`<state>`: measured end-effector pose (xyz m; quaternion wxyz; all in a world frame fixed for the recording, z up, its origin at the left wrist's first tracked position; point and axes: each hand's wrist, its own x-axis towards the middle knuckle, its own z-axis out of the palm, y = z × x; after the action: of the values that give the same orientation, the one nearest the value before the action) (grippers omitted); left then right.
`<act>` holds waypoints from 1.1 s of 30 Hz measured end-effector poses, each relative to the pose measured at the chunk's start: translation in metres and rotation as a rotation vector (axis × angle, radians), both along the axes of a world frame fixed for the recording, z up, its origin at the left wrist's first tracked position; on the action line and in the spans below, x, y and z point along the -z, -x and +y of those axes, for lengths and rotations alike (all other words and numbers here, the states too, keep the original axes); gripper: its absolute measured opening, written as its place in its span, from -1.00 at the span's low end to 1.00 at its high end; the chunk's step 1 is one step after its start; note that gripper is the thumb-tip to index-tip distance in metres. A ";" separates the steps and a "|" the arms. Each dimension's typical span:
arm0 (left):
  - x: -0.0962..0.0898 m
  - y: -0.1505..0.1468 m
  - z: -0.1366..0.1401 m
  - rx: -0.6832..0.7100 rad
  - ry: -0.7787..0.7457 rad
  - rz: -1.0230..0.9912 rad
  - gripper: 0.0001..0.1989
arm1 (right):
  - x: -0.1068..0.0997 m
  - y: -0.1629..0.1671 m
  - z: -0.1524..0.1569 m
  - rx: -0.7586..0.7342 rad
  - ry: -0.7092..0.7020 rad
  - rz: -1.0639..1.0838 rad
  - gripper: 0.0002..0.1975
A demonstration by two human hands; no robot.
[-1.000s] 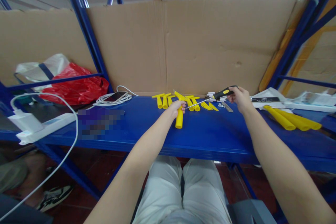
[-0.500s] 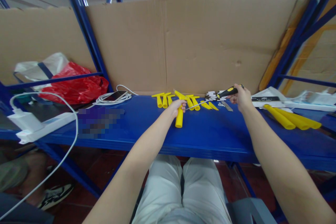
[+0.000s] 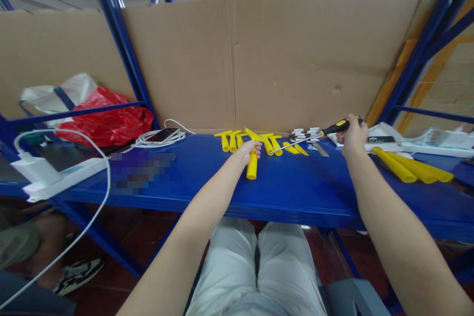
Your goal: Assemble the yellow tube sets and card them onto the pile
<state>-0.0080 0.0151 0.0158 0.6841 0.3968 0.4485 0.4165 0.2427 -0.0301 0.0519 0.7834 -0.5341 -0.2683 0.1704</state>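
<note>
Cardboard sheet [image 3: 296,64] stands along the back edge of the blue table [image 3: 207,187]. Red plastic bag [image 3: 107,118] sits past the table's back left corner, behind the blue upright. White power strip [image 3: 77,177] lies at the left end, with a plug in it. Three yellow tubes [image 3: 398,168] lie side by side toward the right end.

Right hand [image 3: 354,136] is clamped on the handle of the screwdriver [image 3: 338,127], near the back edge, right of middle. Shaft slopes down and left; its tip is just beside the left hand [image 3: 246,153], apart from the held piece (contact with the yellow parts behind the tip: can't tell).

Left hand is closed around the held yellow piece [image 3: 252,169], about mid-table between front and back edges, round end toward the front edge. Behind it, along the back edge, is a row of yellow T-pieces [image 3: 225,143]: three visible to its left, two to its right. Further right: stack of white-and-black pieces [image 3: 304,133] at the back edge, thin yellow slivers [image 3: 300,150] in front, then a flat metal strip [image 3: 320,150].
</note>
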 end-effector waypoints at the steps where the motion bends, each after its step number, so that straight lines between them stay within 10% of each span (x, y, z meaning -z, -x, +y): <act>1: 0.000 0.000 0.000 -0.003 0.007 0.008 -0.76 | -0.001 -0.001 -0.001 0.015 -0.014 0.017 -0.89; 33: 0.000 0.000 -0.001 0.081 0.042 0.094 -0.74 | -0.002 -0.005 0.005 0.009 -0.174 0.141 -0.82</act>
<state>-0.0085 0.0145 0.0162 0.6869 0.4192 0.4722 0.3598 0.2473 -0.0248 0.0538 0.8445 -0.4518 -0.2240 0.1802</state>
